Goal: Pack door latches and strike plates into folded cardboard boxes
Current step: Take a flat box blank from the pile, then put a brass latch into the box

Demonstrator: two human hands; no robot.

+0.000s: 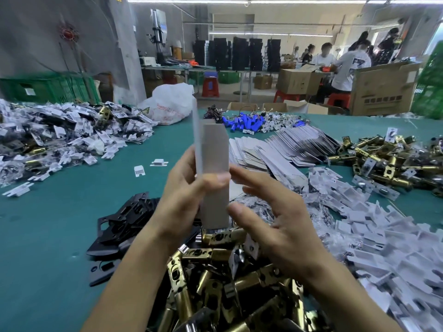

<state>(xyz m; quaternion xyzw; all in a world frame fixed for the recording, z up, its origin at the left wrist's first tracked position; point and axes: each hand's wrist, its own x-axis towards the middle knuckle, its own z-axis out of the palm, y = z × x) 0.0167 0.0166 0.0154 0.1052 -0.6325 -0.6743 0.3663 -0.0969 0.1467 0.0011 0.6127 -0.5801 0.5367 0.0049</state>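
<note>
The left hand (pixel 184 190) gripped an upright box (pixel 214 173) above the latches (pixel 215 271), while the right hand (pixel 275 212) was open beside it.

Green-topped worktable (pixel 48 224), cloth-like surface. White plastic bag (pixel 171 103) slumped at the far edge, red print on it. Blue cylindrical pieces with wires (pixel 244 122) scattered beside the bag, far centre. Green plastic crates (pixel 48 88) stacked behind the table at left, against a grey pillar (pixel 115 44). Red stools (pixel 210 83) on the floor beyond. Tall black stacks (pixel 237 53) on a bench at the back. Large brown shipping cartons (pixel 383 88) at right, one open. Several people in white shirts (pixel 350 68) seated round them, details blurred. Strip lights (pixel 271 34) overhead
</note>
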